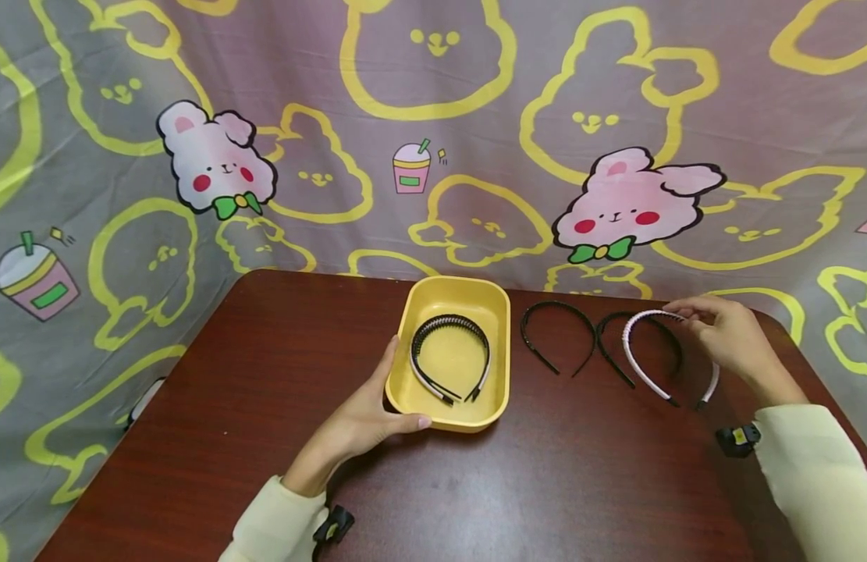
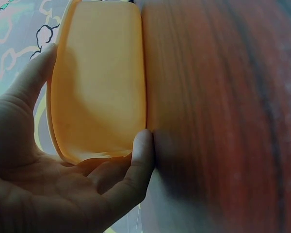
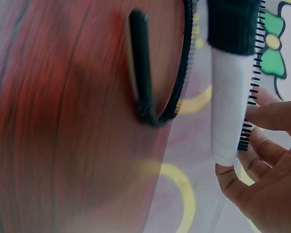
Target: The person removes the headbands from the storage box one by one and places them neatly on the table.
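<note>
Fingers of my left hand [image 1: 359,421] lie along the left side of a yellow plastic box [image 1: 502,382], and its thumb lies over the front rim. The left wrist view shows this hand [image 2: 87,189] spread around the wall of the box [image 2: 102,73]. A headband [image 1: 450,321] with dark teeth and pale ends lies inside the box. With its fingertips, my right hand [image 1: 738,339] pinches a white headband [image 1: 635,363] at its top, the ends pointing down toward the table. Dark teeth line the inside of this headband [image 3: 230,107] in the right wrist view.
A black headband [image 1: 534,347] lies right of the box. Another black headband [image 1: 614,364] lies partly behind the white one. They are on a dark red wooden table [image 1: 264,351], whose back edge meets a patterned curtain [image 1: 475,148].
</note>
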Demonstrator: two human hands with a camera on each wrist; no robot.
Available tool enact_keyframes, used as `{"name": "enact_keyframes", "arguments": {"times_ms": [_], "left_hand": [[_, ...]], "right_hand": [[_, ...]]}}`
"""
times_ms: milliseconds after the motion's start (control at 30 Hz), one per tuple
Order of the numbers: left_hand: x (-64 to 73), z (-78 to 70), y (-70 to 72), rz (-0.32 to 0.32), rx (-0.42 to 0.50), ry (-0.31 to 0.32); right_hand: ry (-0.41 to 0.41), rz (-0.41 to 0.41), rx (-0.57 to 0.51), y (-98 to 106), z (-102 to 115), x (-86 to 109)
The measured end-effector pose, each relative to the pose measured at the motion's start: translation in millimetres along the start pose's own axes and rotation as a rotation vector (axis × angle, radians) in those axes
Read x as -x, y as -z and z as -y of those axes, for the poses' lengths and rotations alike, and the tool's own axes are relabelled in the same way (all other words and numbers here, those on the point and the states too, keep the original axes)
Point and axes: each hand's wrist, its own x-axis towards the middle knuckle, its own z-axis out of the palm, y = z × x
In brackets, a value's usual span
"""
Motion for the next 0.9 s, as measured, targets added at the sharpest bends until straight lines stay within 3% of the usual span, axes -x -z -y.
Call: {"name": "enact_keyframes", "arguments": {"times_ms": [267, 633, 900], "left_hand": [[1.1, -0.8, 1.0, -0.005, 0.004, 0.027], [0.7, -0.3, 0.3, -0.003, 0.003, 0.014], [0.4, -0.8, -0.8, -0.003, 0.003, 0.021]], "right_hand": [[-0.039, 0.026, -0.001, 8, -20, 2.5], [-0.026, 0.024, -0.003, 19, -51, 6.1], [-0.107, 0.066, 0.069, 29, -64, 9.4]]}}
